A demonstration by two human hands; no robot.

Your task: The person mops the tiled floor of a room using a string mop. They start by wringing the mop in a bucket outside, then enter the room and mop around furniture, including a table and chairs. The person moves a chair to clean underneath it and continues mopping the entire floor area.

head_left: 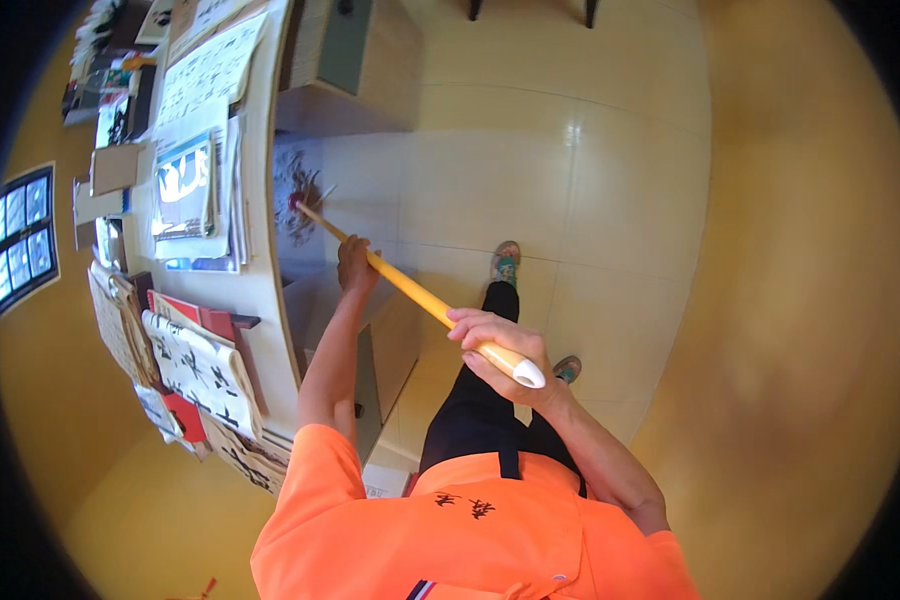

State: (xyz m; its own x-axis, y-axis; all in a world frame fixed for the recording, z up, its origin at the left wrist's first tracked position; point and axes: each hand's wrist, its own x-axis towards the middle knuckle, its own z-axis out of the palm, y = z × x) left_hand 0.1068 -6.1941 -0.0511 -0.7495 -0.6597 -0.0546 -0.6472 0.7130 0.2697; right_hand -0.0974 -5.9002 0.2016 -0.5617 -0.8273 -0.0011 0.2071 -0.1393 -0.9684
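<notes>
A mop with a yellow handle (pixel 410 288) slants from near my body toward the far left. My left hand (pixel 356 264) wraps round its lower shaft, close to the desk's edge. Higher up, by the white end cap (pixel 528 374), my right hand (pixel 502 345) grips the handle. The mop head (pixel 296 232), dark strands spread below a red joint, rests on the floor in the kneehole under the desk. The desk edge hides part of the strands.
Papers and calligraphy sheets (pixel 210 75) cover the long desk (pixel 275 300) on my left. Drawer cabinets (pixel 342 45) flank the kneehole. Glossy tiled floor (pixel 630 190) stretches ahead, with a yellow wall (pixel 790 300) on the right. My shoes (pixel 506 262) stand on the tiles.
</notes>
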